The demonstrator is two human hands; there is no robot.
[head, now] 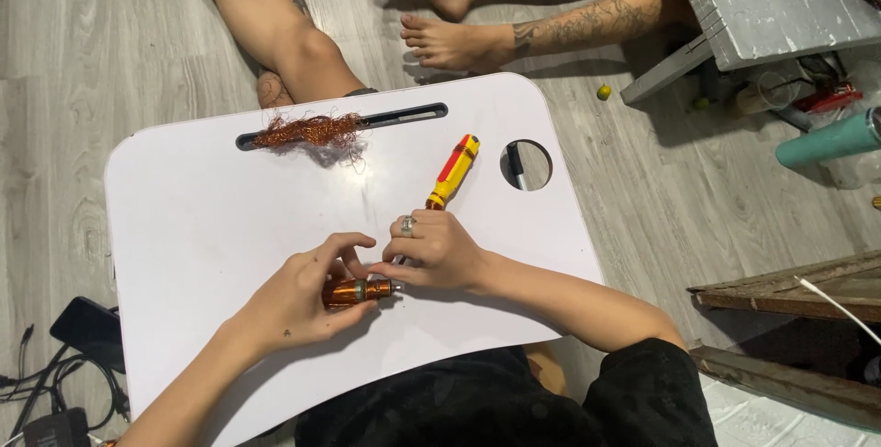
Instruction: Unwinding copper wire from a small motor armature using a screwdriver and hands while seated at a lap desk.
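Left hand (298, 296) grips copper-wound coil (353, 291) at worktop (184, 217) centre; right hand (436, 250) pinches its tip. Loose copper wire tangle (312, 130) in slot at 12 o'clock, screwdriver (452, 172) at 1 o'clock. Grey wood-look floor (83, 61) w/ cables at 8 o'clock.

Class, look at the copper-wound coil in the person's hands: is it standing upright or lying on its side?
On its side. The copper coil lies lengthwise across the white lap desk, held by the left hand.

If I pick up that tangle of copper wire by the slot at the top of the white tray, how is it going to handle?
The copper wire tangle looks like thin loose strands, so it is probably very light and floppy, sagging rather than keeping its shape. Stray ends stick out over the slot in the white tray, so it may snag there or shed bits.
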